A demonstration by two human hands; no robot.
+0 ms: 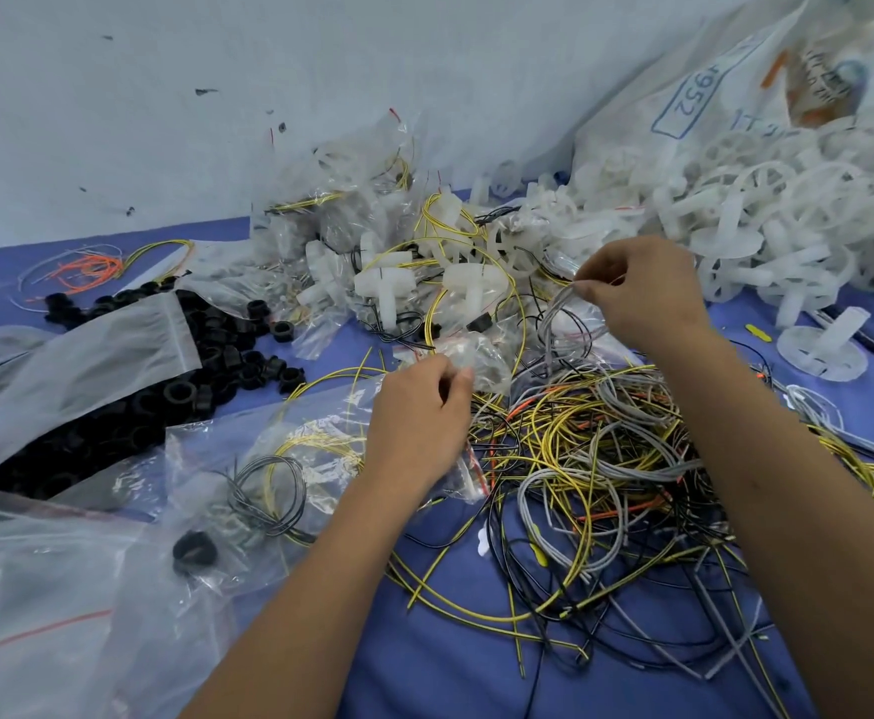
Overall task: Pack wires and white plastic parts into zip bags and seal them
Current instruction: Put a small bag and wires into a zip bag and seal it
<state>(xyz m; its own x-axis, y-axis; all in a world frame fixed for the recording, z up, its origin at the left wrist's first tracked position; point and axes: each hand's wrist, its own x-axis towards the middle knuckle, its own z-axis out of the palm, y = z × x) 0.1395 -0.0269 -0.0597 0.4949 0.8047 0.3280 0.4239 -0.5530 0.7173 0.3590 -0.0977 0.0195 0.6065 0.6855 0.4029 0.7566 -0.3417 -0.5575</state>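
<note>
My left hand (419, 422) grips a small clear zip bag (481, 358) with a red seal strip, held above the wire tangle. My right hand (637, 290) pinches a bundle of grey wires (559, 316) that loops down toward the bag's mouth. A loose tangle of yellow, grey, black and orange wires (595, 474) lies on the blue table under both hands. White plastic T-shaped parts (471, 282) sit just behind the bag. A heap of white wheel-shaped plastic parts (766, 210) fills the far right.
Filled zip bags (351, 199) pile against the wall. Black rings (165, 386) spill at left under an empty bag (77, 355). More clear bags (61, 589) cover the near left. A large white sack (683, 106) leans at back right. A marker pen (860, 337) lies at right.
</note>
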